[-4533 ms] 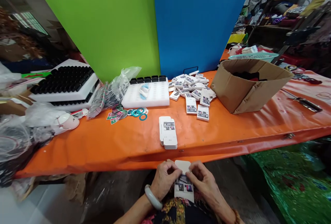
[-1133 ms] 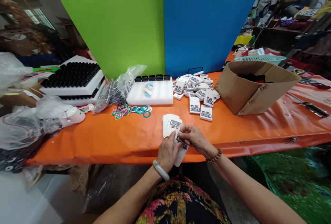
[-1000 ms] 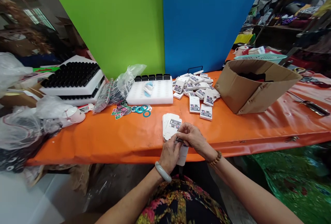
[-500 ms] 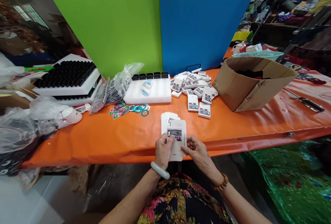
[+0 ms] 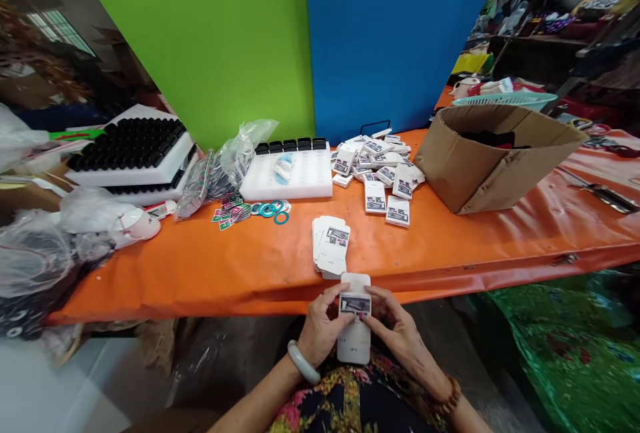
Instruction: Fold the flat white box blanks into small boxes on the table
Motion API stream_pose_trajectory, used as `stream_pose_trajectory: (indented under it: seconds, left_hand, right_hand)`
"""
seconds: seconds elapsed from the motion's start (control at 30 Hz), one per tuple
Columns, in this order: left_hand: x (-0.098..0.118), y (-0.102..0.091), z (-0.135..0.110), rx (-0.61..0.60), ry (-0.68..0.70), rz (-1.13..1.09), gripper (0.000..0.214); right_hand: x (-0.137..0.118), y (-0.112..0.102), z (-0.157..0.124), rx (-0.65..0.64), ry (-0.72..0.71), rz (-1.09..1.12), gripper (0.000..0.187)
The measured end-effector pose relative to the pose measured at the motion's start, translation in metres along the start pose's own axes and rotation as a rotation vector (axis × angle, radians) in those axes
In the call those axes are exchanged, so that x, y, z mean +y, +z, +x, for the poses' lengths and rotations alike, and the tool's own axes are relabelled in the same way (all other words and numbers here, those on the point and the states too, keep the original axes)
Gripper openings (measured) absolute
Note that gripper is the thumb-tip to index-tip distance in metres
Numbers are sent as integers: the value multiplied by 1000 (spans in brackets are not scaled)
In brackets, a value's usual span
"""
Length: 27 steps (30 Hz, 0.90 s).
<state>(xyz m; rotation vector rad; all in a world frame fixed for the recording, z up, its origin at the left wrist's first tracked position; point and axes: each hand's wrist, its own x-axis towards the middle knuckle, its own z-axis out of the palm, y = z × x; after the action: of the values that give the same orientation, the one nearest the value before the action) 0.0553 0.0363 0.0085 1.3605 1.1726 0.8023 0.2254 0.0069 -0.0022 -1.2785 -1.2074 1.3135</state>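
Note:
A flattened white card box [image 5: 355, 346] with a printed picture is held upright in front of me, just off the table's front edge. My left hand [image 5: 323, 326] pinches its left side, thumb across the printed face. Its right side is gripped by my right hand [image 5: 395, 326], thumb on the print and fingers curled behind. The fingertips at the back are partly hidden. Just beyond, on the orange table, lies a stack of similar flat card boxes [image 5: 332, 246]. Farther back is a pile of folded small white boxes [image 5: 380, 165].
An open cardboard carton [image 5: 460, 173] stands right of the pile. A white foam tray [image 5: 300, 183] with black pieces sits behind the teal rings [image 5: 281, 218] and printed stickers [image 5: 233, 211]. More foam trays [image 5: 130, 173] are stacked left. Green and blue panels [image 5: 370, 39] rise behind.
Both hands have drawn the flat box toward me, off the stack and past the table edge. My right hand now grips its right side more fully. The stack is uncovered.

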Motion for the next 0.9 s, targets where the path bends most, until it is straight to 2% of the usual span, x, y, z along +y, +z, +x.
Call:
stream_pose_trajectory:
  seconds: [0.13, 0.23, 0.33, 0.5, 0.63, 0.67, 0.73, 0.8, 0.87, 0.9]
  left_hand:
    - [-5, 2, -4, -92, -82, 13, 44]
    - [-3, 4, -6, -134, -138, 12, 36]
    - [0, 3, -9, -137, -142, 71, 20]
    - [1, 0, -9, -83, -75, 146, 30]
    - [2, -1, 2, -15, -67, -25, 15]
    - [3, -1, 5, -3, -85, -102, 18]
    - [4, -1, 9, -4, -127, -218, 39]
    - [5, -2, 10, -31, -146, -218, 35]
    - [6, -2, 8, -50, -153, -162, 21]
    - [6, -2, 6, -52, -150, -128, 20]
  right_hand:
    - [14, -2, -14, -10, 101, 16, 36]
    - [18, -5, -20, -16, 110, -28, 27]
    - [15, -6, -23, -38, 105, -68, 23]
    - [3, 2, -17, 1, 110, -135, 31]
    - [-4, 8, 0, 69, 119, 121, 30]
    - [-6, 8, 5, 56, 136, 199, 35]
    - [-11, 6, 11, -21, 176, 282, 42]
    - [-14, 3, 13, -88, 194, 238, 31]
    - [-15, 0, 10, -75, 129, 95, 23]
    - [-15, -1, 7, -59, 73, 7, 22]
